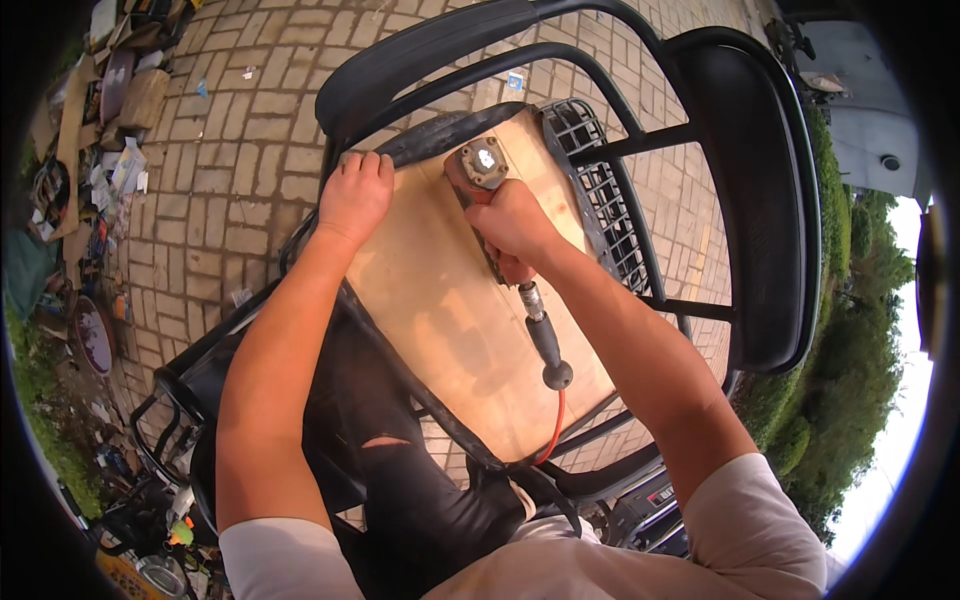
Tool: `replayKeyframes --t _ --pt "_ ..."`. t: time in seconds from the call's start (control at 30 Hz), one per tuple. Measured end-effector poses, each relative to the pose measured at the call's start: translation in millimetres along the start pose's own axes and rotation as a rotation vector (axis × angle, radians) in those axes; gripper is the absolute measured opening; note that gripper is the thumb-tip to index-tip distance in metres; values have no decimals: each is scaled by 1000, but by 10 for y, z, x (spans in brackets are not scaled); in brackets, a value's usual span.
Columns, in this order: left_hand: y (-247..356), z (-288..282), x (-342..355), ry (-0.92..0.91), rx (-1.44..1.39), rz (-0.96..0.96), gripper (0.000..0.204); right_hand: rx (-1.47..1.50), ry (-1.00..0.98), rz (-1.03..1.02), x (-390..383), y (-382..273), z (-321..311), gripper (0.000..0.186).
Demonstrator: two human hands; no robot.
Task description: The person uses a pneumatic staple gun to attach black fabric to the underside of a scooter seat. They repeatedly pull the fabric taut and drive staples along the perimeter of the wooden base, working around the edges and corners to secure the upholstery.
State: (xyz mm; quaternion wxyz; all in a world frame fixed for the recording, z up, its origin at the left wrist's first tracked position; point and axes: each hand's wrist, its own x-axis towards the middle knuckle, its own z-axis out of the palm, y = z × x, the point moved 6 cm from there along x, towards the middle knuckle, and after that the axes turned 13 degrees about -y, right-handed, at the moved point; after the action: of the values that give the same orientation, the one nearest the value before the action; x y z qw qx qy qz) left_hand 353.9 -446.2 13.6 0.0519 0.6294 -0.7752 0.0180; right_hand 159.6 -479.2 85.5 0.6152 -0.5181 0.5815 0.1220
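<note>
A pale plywood board (430,310) lies in front of me, with black cover material (445,132) folded over its edges. My right hand (515,225) is closed around the handle of a worn air staple gun (478,165) over the board's far part. Its nose is hidden, so contact with the wood cannot be told. From the handle an air coupling (541,338) leads to a red hose (560,422) running toward me. At the far left corner my left hand (357,197) has its fingers curled over the edge, gripping the black cover.
Black padded seat frames (750,200) and tubular rails (595,70) surround the board at the far side and right. A black wire basket (615,215) sits beyond its right edge. Scrap and rubbish (120,90) are heaped along the left of the brick paving (215,190).
</note>
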Motion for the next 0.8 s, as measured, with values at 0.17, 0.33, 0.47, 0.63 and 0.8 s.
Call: replayKeyframes --t 0.17,0.33,0.47,0.63,0.8 --pt "13 -22 86 -55 -86 -28 6 -13 41 -38 90 27 -42 21" --pt "90 -6 -43 20 -123 -22 2 -27 47 -6 100 66 -17 26" --pt "169 63 -110 74 -148 -119 1 -35 44 -21 116 55 -16 24" --pt "349 21 -200 43 -113 -269 22 18 -24 -119 -60 -267 -29 15" --pt "494 81 -348 113 -129 -420 42 0 -12 -166 95 -653 119 11"
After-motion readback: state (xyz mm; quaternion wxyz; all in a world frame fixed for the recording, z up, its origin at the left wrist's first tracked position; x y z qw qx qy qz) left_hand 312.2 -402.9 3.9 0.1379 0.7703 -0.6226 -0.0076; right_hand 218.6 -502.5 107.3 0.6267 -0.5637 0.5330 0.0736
